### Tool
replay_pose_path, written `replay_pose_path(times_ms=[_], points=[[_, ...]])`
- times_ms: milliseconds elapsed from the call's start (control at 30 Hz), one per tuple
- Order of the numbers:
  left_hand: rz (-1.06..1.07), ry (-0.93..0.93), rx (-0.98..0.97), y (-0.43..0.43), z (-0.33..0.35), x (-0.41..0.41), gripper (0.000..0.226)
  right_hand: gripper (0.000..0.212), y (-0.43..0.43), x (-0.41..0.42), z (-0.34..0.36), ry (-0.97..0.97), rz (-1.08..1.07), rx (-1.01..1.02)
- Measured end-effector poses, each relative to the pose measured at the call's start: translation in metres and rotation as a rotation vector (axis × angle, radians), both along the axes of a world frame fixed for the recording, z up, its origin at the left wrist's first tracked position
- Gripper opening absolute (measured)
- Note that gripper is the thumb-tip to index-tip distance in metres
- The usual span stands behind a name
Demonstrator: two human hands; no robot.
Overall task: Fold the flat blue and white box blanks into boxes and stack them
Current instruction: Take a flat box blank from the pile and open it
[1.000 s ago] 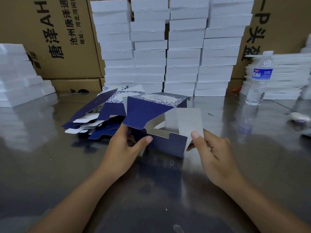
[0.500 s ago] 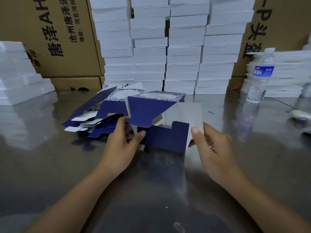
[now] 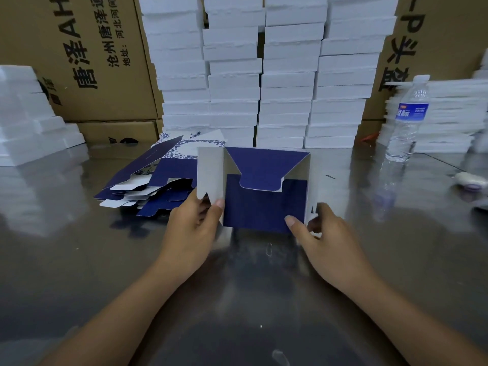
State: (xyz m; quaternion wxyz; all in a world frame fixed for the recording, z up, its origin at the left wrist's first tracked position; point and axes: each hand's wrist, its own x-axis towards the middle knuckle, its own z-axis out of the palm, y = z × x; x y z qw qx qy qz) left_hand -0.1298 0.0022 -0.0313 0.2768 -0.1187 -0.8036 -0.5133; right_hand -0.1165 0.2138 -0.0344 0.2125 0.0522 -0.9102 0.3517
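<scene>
Left hand (image 3: 190,233): we found it pinching the lower edge of the white left flap of a half-folded box (image 3: 264,207), thumb in front, fingers behind.

Right hand (image 3: 327,241): we recorded it gripping the same box at its lower right corner, thumb pressed on the dark blue front panel, fingers curled behind the white right wall.

The box: held upright at the centre of the steel table (image 3: 79,260), its blue tabbed flap hanging over the front panel. We could not tell whether it touched the table.

Just to its left we noted a loose pile of flat blanks (image 3: 158,180), blue and white, fanned unevenly on the table.

Well apart on the right we logged an upright water bottle (image 3: 406,122) and a small white object (image 3: 471,180).

At the back we counted four columns of white stacks (image 3: 264,75), with brown cartons (image 3: 92,62) behind them.
</scene>
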Motion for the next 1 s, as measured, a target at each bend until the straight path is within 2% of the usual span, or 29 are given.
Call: replay_pose_path(times_ms=[100,167,300,400,467,500,567,667,800,867,933,1000], points=[[0.005,0.003,0.039,0.001,0.000,0.000,0.019,0.057,0.000,0.001,0.001,-0.045,-0.064,0.074],[-0.001,0.015,0.064,0.001,0.000,0.000,0.016,0.067,0.000,0.000,0.001,-0.089,-0.044,0.002],[-0.006,0.031,0.048,0.003,-0.002,0.001,0.020,0.048,0.000,-0.006,0.003,-0.180,-0.011,-0.272],[-0.013,0.003,0.053,0.007,-0.004,0.004,0.023,0.046,0.002,-0.012,0.002,-0.178,-0.026,-0.438],[-0.036,-0.047,0.108,0.010,-0.006,0.004,0.013,0.046,0.002,-0.014,0.000,-0.163,-0.045,-0.522],[-0.053,-0.086,0.154,0.012,-0.006,0.003,0.006,0.046,0.002,-0.015,-0.001,-0.158,-0.050,-0.546],[-0.056,-0.152,0.243,0.017,-0.005,0.003,0.013,0.045,0.000,-0.014,0.000,-0.158,-0.049,-0.575],[-0.070,-0.242,0.396,0.033,0.000,0.004,0.009,0.043,0.002,-0.011,0.005,-0.145,-0.051,-0.643],[-0.093,-0.521,0.677,0.059,0.010,0.004,0.020,0.044,0.007,-0.007,0.013,-0.140,0.003,-0.737],[-0.178,-0.614,0.739,0.068,0.016,0.004,0.025,0.042,0.011,-0.007,0.016,-0.155,0.037,-0.751],[-0.227,-0.622,0.748,0.076,0.021,0.004,0.038,0.039,0.013,-0.010,0.017,-0.180,0.056,-0.761],[-0.223,-0.586,0.752,0.081,0.019,0.003,0.039,0.038,0.015,-0.012,0.016,-0.180,0.054,-0.791]])
